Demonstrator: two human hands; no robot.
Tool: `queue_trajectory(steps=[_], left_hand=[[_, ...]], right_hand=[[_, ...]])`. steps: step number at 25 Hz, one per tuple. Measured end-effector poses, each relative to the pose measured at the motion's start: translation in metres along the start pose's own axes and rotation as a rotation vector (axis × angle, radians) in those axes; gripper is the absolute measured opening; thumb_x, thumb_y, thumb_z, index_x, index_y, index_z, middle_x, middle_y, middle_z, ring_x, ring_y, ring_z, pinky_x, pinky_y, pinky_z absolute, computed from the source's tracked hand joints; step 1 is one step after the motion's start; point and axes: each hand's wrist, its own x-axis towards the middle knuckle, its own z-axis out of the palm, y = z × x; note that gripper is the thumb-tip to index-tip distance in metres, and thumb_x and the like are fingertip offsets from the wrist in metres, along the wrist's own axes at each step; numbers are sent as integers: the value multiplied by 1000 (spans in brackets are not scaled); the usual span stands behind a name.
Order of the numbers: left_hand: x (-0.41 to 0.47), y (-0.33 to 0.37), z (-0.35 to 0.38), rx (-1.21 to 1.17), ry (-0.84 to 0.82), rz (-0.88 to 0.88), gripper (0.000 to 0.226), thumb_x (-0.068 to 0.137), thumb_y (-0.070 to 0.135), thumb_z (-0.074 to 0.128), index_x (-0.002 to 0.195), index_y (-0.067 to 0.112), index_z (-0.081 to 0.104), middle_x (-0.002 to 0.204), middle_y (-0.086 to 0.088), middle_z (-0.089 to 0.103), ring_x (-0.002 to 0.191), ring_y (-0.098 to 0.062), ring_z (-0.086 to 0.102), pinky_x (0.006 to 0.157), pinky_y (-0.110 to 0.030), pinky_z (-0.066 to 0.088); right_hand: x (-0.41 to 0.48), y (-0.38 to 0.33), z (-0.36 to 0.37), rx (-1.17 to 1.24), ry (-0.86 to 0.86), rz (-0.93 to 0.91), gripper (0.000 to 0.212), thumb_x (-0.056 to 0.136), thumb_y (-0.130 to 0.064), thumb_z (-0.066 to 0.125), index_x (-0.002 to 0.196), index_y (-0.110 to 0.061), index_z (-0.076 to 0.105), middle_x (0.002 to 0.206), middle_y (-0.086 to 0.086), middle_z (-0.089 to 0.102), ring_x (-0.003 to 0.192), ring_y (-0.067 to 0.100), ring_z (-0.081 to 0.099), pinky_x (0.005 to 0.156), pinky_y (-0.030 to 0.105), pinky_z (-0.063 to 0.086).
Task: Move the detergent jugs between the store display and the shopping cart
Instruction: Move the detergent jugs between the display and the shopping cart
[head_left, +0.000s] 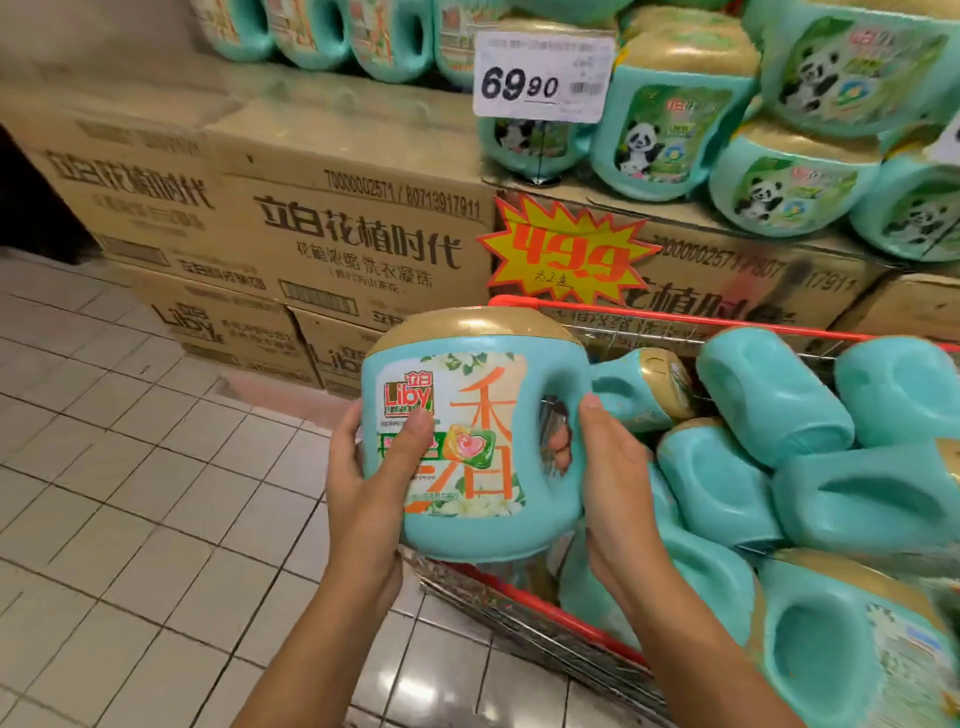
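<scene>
Fingers (558, 448) of the right hand (615, 467) were curled round the handle of the teal jug (478, 457). Their tips showed through the handle's opening, and the thumb lay along the handle's outer edge. The left hand (363, 467) gripped the opposite side of the jug, its thumb pressed across the front label. Its other fingers were behind the jug and hidden, though they probably wrapped the back.

The jug was upright, gold lid on top, its Liby label facing the camera. It was held in the air over the near left corner of the shopping cart (675, 319), partly above the tiled floor (130, 493). It touched nothing but the two hands.

The cart had a red rim and wire sides. Inside it was a heap of cart jugs (774, 395), the same teal, lying on their sides and against one another, several with their bases turned up.

Behind the cart stood the store display, made of stacked cardboard boxes (353, 234) printed with Chinese characters. On top of them sat the display jugs (670, 135), many with panda labels, piled at the upper right and in a row at the upper left. A white price card (543, 78) reading 69.90 stood among them. A yellow and red starburst sign (566, 254) reading 49.9 was fixed to a box front just above the cart's far rim.
</scene>
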Motion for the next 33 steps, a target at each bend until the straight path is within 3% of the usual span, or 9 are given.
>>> queue_trajectory(steps=[6,10,15,24,29,32,33], left_hand=[[62,72,-103,87,-68,-5,80,55,43,86,127,30,52,108,-3,74,89,-25,74,62,-32,59],[102,113,-149,91,-63,8,80,52,46,85,124,34,53,104,-1,75,87,-24,75,60,-31,59],[172,143,-169,58,-86,47,74,56,41,86,123,34,54,108,-2,75,89,-24,74,61,-29,59],[359,238,-169,73,-34,206,79,56,39,89,126,29,53,106,-3,75,88,-23,75,62,-28,59],[455,303,-173,101,-53,355,77,63,36,85,131,27,49,108,-1,74,89,-21,74,63,-27,58],[516,342,-185,125,-76,425,76,68,40,81,134,27,45,111,1,74,92,-20,74,66,-27,59],[538,353,-191,133,-83,431,74,71,41,79,135,28,44,110,2,74,92,-20,74,65,-26,59]], right_hand=[[-16,25,137,297,49,37,32,99,-30,50,70,-18,57,56,-6,52,46,4,45,44,18,37],[-9,29,209,268,22,10,35,96,-34,54,66,-16,53,62,4,44,50,11,40,49,24,32],[37,21,277,287,1,-40,41,95,-32,56,56,-23,54,60,3,43,55,15,35,55,31,26],[179,-33,435,317,-81,-141,34,96,-27,55,63,-17,54,63,6,44,61,20,38,61,34,31],[246,-72,522,300,-246,-226,30,94,-32,57,69,-17,51,67,4,41,62,15,38,60,29,31],[282,-91,571,229,-443,-371,20,83,-36,61,86,-16,62,71,-11,61,62,2,57,57,14,44],[295,-96,589,175,-487,-392,31,80,-37,64,99,-13,64,79,-10,68,67,1,63,58,13,47]])
